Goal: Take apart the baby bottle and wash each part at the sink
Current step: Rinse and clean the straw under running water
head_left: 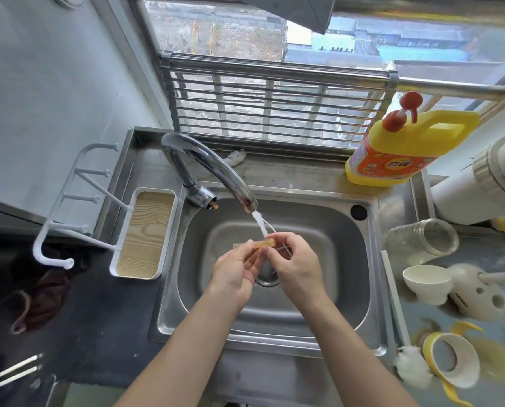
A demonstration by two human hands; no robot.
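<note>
Over the steel sink (318, 306), my left hand (235, 276) pinches a short yellowish straw tube (263, 245) under the running water from the faucet (213, 168). My right hand (296, 264) grips a thin white wire straw brush (285, 248) beside the tube's end. On the right counter lie the clear bottle body (421, 240) on its side, a white cap (426, 283), a white holed part (477, 292), and the yellow-handled collar ring (451, 359).
A yellow dish soap jug (398, 148) with a red pump stands behind the sink at the right. A white bottle brush (404, 339) lies along the sink's right rim. A white tray with hooks (145, 233) hangs left. A metal rack leans at the window.
</note>
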